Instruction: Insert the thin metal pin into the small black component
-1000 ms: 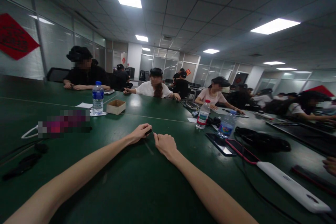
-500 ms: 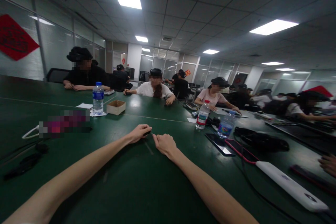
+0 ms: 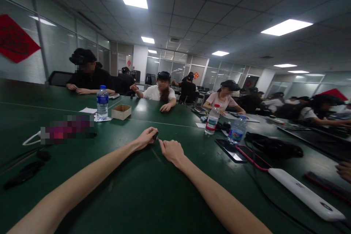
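Note:
Both my arms reach far out over a dark green table [image 3: 142, 190]. My left hand [image 3: 146, 138] is closed, pinching a small black object [image 3: 155, 136] at its fingertips, just above the tabletop. My right hand [image 3: 172, 150] sits close to its right with fingers curled, its fingertips almost touching the black object; what it holds, if anything, is too small to see. The two hands nearly meet.
A small cardboard box [image 3: 121, 111] and a water bottle [image 3: 102, 102] stand far left. Two more bottles [image 3: 212, 119], phones [image 3: 229, 150], a black bundle [image 3: 274, 147] and a white power strip [image 3: 304, 193] lie right. Several people sit around the table.
My left hand has lifted and tilted the small black object slightly. The person in white opposite has moved their arms. My arms otherwise stay in place.

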Demonstrator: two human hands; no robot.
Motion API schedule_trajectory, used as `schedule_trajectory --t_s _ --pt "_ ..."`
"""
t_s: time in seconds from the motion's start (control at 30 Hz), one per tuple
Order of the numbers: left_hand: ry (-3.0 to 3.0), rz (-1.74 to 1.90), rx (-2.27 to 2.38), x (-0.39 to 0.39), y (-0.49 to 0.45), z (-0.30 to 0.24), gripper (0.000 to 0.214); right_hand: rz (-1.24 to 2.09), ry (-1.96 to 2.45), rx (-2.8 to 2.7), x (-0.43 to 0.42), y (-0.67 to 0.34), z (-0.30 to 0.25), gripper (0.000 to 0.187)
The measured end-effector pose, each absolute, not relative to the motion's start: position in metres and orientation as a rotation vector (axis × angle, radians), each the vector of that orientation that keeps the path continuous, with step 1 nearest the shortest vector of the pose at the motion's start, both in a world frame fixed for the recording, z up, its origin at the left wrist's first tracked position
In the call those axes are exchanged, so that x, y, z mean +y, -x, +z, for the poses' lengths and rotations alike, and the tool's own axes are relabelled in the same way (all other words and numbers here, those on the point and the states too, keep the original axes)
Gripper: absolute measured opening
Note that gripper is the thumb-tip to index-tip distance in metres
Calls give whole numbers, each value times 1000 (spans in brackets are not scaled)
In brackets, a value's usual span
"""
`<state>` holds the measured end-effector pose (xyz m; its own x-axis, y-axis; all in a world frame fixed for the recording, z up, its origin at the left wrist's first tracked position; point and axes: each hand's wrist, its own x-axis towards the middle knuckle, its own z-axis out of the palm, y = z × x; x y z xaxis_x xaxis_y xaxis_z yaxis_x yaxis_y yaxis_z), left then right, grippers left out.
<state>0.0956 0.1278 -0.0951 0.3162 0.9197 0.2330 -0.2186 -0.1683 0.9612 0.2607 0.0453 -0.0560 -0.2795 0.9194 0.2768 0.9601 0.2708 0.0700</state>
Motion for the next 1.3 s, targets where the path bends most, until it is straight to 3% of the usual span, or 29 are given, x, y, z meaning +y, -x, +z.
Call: schedule_trajectory --t_s 0.63,1.03,1.3 --pt "-1215 1122 592 127 -90 -88 21 -319 1817 -2366 55 -275 -55 72" --pt "-1354 1156 703 129 -91 -96 43 -310 1770 -2358 55 -278 -55 74" --pt "-1529 1047 749 127 -93 -92 45 -314 1749 -2389 52 -275 -54 71"
